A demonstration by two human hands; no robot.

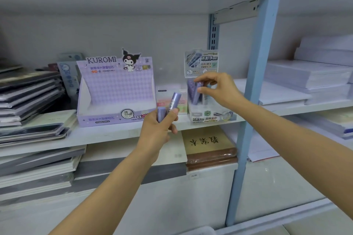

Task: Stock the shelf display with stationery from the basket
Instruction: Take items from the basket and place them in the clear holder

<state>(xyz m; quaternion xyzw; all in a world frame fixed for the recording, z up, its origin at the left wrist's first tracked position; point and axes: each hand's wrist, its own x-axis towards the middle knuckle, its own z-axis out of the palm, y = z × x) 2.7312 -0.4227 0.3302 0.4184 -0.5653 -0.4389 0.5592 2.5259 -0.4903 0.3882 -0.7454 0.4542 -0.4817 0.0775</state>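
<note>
We're mid-stocking: our right hand (pixel 215 87) pinches a purple tube (pixel 195 94) into the small display box (pixel 208 115) by the shelf's (pixel 114 133) right end, while our left hand (pixel 159 128) grips two spare tubes (pixel 173 103) at its front edge, likely next across.

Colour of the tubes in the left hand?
Metallic lilac-purple; the tubes in the left hand show best in the head view.

A stationery shop: white shelves (pixel 114 135) carry a branded Kuromi display box (pixel 114 89), stacked notebooks (pixel 32 101) at left and paper reams (pixel 309 74) at right.
</note>
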